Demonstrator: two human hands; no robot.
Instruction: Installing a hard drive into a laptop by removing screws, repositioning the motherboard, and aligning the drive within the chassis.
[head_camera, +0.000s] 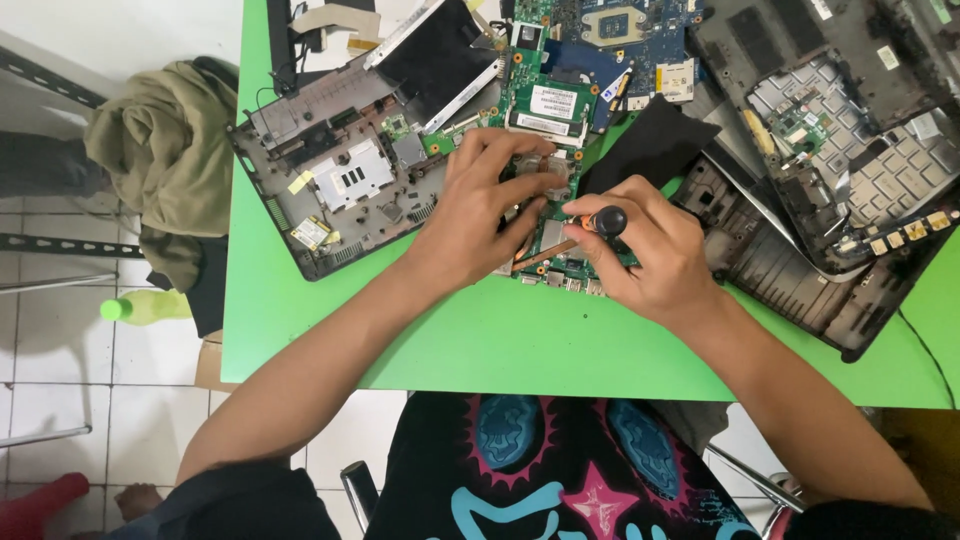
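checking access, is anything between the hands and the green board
Nothing visible: the left hand rests directly on the green board, and the right hand holds a screwdriver down onto it.

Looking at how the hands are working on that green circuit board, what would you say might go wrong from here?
1. The right hand holds a black-handled screwdriver upright over the green circuit board; a slip could gouge the board or jab the left hand pressing beside it.
2. The board's near edge lies close to the green table's edge, so a loosened screw might roll off.
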